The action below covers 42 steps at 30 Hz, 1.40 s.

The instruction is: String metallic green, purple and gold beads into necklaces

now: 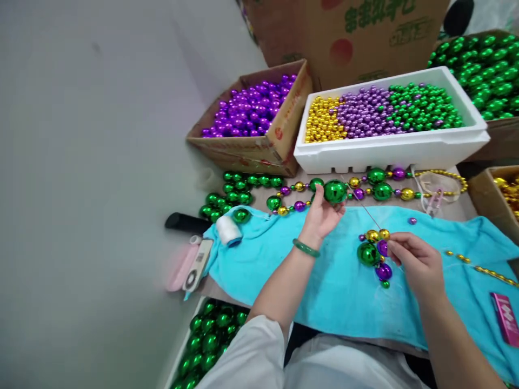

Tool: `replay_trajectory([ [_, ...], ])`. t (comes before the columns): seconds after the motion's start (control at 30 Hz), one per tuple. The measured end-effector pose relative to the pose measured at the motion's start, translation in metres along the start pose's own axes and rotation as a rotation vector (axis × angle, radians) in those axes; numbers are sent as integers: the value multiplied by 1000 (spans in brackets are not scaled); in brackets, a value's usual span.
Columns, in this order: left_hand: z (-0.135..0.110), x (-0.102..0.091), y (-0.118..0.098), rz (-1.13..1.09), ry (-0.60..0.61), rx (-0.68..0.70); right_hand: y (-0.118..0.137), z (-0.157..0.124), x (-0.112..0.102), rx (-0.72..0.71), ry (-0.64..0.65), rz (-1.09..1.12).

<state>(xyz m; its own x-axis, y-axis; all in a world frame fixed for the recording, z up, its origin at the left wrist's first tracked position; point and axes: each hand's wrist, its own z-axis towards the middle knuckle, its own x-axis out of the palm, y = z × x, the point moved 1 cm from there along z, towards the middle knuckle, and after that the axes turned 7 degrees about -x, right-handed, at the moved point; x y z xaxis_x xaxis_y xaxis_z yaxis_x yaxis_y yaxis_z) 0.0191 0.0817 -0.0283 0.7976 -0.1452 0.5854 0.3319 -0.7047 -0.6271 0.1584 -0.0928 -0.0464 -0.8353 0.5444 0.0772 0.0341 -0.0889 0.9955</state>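
My left hand (324,215) is closed around a large shiny green bead (335,191) above the back edge of a turquoise towel (275,259). A thin thread (368,212) runs from near that bead down to my right hand (416,262). The fingers of my right hand pinch beside a gold bead (384,234) and a purple bead (381,248); which part they grip is partly hidden. Below hangs or lies a cluster with a green bead (368,254) and another purple bead (383,272). Behind my left hand lies a strung bead necklace (382,191).
A white foam box (389,146) of gold, purple and green beads stands at the back. Left of it is a cardboard box (231,147) of purple beads. A thread spool (229,231), a small fan-like device (198,265) and a pink pack (505,319) lie around the towel.
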Motion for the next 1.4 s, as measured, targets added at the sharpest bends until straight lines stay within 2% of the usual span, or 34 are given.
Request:
replay_trajectory([
  [0.1,-22,-2,-12,-136,40,20,-3,-6,10,-20,56,-107],
  [0.27,-41,-9,-27,-220,-4,101,-8,-13,16,-61,141,-218],
  [0.5,-48,-15,-34,-221,-19,126,-9,-15,20,-50,153,-263],
  [0.73,-47,-17,-35,-381,15,74,-9,-15,18,-53,156,-289],
  [0.9,-43,-22,-34,-277,-48,104,-8,-14,19,-60,150,-284],
  [1.1,-44,-28,-29,-247,-40,130,-11,-13,21,-64,165,-334],
  [1.3,-53,-41,-23,-90,-177,367,-8,-13,25,-92,209,-362],
  [1.4,-60,-51,-18,-21,-211,378,-6,-14,27,-111,259,-391],
])
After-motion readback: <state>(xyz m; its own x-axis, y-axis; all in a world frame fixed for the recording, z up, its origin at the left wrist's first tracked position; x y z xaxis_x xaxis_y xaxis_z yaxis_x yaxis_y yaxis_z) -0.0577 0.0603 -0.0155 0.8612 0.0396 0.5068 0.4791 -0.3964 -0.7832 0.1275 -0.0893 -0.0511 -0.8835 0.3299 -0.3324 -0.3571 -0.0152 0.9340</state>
